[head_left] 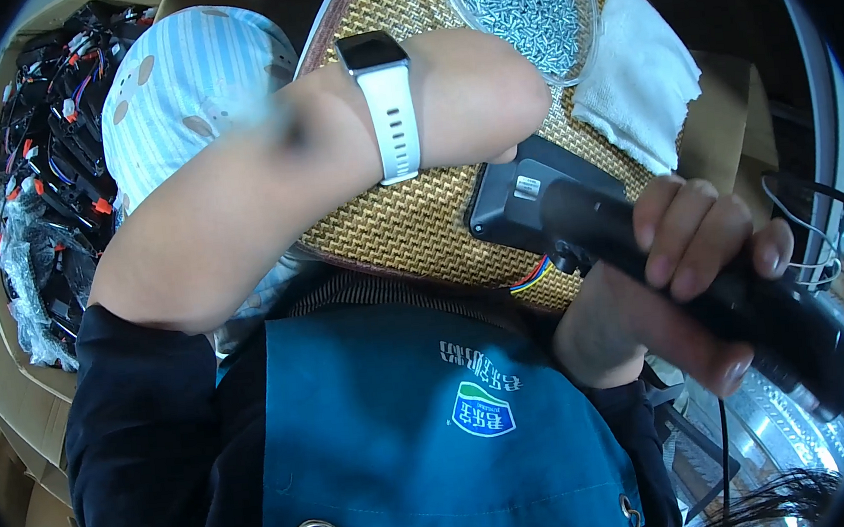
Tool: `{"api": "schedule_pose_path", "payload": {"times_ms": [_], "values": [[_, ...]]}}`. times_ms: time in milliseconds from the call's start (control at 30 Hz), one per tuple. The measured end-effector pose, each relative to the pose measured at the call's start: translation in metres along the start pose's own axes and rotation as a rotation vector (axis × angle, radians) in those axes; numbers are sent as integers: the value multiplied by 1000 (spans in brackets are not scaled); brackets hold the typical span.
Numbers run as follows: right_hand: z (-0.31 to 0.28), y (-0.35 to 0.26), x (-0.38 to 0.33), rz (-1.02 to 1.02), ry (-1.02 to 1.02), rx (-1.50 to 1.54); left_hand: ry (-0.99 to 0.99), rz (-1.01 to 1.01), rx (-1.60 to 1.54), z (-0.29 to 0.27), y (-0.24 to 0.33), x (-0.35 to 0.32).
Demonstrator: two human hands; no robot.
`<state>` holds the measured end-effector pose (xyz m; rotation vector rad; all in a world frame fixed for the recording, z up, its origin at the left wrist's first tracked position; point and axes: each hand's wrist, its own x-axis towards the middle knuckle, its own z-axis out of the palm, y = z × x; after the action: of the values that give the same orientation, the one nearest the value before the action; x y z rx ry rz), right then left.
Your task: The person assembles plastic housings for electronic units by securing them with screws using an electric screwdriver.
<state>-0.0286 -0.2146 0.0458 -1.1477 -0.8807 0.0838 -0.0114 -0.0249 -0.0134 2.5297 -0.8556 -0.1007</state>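
Your right hand point(683, 261) fingers wrapped on black driver point(748, 320) | left hand point(488, 97) fingers hidden, cannot tell | risk: black part point(522, 200) may slip, frame centre

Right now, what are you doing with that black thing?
My right hand grips a black power screwdriver, its front end at a flat black part lying on a woven mat. My left hand holds that part down. A clear dish of small screws and a white cloth sit farther back.

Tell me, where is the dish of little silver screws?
In the head view, the clear dish of screws sits top centre on the woven mat, beside the white cloth.
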Motion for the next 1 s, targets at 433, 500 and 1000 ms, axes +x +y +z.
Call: {"api": "schedule_pose_path", "payload": {"times_ms": [433, 500, 1000], "values": [[10, 3, -16, 57, -77, 59, 84, -13, 148, 4, 19, -11], [12, 0, -13, 35, -76, 56, 111, -8, 127, 4, 19, -13], [14, 1, -21, 16, -124, 51, 60, 26, -50, 1, 2, 5]]}}
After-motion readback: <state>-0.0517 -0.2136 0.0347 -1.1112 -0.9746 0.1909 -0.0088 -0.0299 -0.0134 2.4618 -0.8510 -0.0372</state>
